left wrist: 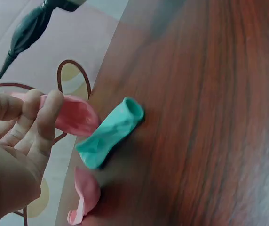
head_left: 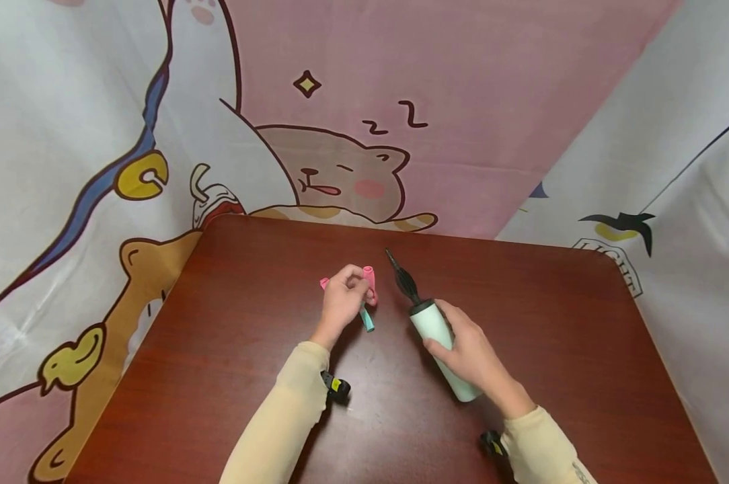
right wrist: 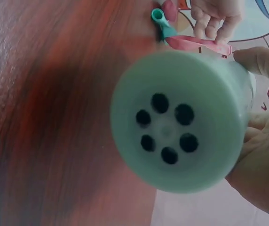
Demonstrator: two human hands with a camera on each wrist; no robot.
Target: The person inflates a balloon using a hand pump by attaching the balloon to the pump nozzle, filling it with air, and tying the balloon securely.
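My left hand (head_left: 342, 296) pinches a limp pink balloon (head_left: 370, 277) between thumb and fingers, its rolled mouth pointing up and away. Below that hand a teal balloon (head_left: 367, 320) lies on the table, uninflated. A second pink balloon (head_left: 324, 283) shows just left of the hand, and in the left wrist view this pink balloon (left wrist: 88, 190) lies beside the teal one. My right hand (head_left: 470, 346) grips a mint-green balloon pump (head_left: 432, 325) round its barrel. The pump's black nozzle (head_left: 405, 282) tilts up toward the far side. Its round base (right wrist: 172, 179), with several dark holes, faces the right wrist camera.
The dark red wooden table (head_left: 237, 323) reaches under both arms. Behind it and at its sides hangs a cartoon-print cloth (head_left: 473, 101). A black wrist camera (head_left: 338, 388) sits at the left cuff, another wrist camera (head_left: 491, 444) at the right.
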